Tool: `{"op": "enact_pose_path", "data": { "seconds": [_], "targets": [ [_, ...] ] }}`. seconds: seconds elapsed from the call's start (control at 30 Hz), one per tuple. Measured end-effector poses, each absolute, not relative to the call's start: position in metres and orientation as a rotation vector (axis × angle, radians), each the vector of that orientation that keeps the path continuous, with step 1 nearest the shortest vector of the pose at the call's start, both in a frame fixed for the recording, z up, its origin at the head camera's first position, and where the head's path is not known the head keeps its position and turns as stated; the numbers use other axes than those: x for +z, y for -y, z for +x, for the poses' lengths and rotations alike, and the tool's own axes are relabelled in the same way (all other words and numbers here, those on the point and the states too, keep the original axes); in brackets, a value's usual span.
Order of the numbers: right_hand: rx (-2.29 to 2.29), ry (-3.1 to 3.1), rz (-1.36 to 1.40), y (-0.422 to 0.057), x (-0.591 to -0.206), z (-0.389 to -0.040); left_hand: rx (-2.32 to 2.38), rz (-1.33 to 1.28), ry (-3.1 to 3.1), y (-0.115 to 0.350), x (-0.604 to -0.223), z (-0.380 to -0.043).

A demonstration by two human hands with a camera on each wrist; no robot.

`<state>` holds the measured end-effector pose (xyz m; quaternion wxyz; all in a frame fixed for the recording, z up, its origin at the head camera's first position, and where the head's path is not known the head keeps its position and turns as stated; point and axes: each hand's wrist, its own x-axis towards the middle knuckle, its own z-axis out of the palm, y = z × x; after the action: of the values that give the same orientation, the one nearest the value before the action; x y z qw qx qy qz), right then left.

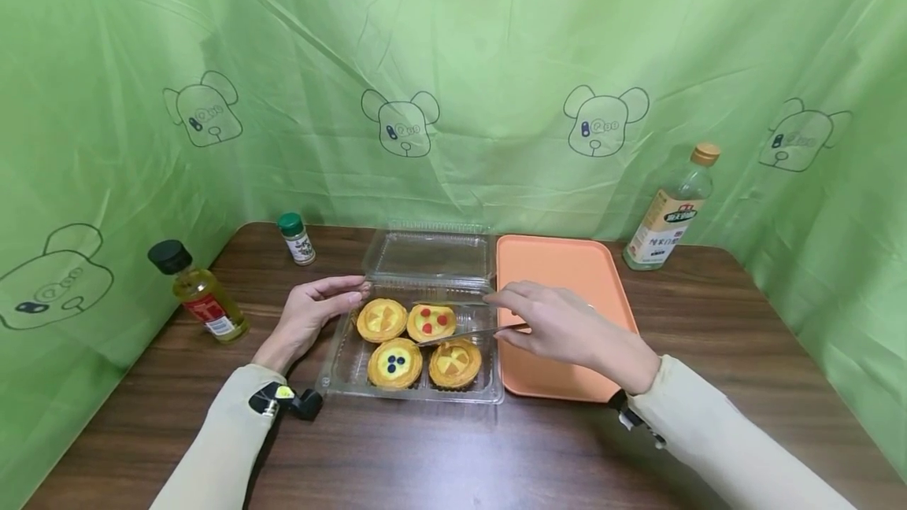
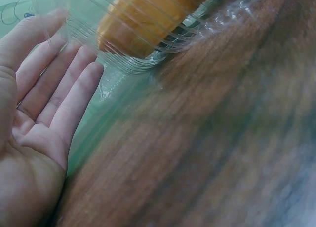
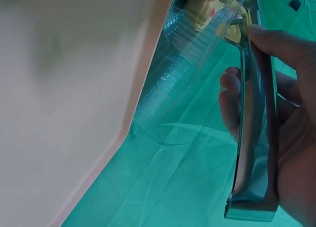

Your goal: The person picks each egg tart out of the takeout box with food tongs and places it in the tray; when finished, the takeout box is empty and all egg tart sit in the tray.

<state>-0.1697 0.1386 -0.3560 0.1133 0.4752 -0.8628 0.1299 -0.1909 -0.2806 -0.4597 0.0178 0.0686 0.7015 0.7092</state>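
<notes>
A clear plastic container [image 1: 340, 380], its lid [image 1: 431, 254] folded back, holds several egg tarts. On one tart are blueberries [image 1: 395, 364], on another red berries [image 1: 432, 321]; the other two carry yellow fruit pieces. My left hand [image 1: 312, 313] holds the container's back left corner between thumb and index finger, its other fingers fairly straight in the left wrist view [image 2: 44, 108]. My right hand [image 1: 549, 321] grips metal tongs [image 3: 254, 138] from the right. Their tips reach in among the tarts, close by the blueberry tart and above the front right tart [image 1: 455, 364].
Right beside the container lies an orange tray [image 1: 560, 372], partly under my right forearm and hand. An oil bottle [image 1: 205, 301] and a green-capped shaker [image 1: 296, 239] stand at left. A tall bottle [image 1: 666, 215] stands back right. Green curtain [image 1: 496, 171] encloses the wooden table [image 1: 397, 455].
</notes>
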Motion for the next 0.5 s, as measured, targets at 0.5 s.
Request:
{"op": "enact_pose_path", "data": {
  "seconds": [0.5],
  "targets": [
    [0.380,2.581,1.406,-0.143,-0.354,-0.177,2.224,0.211,-2.136,0.280,-0.460,-0.191]
  ]
}}
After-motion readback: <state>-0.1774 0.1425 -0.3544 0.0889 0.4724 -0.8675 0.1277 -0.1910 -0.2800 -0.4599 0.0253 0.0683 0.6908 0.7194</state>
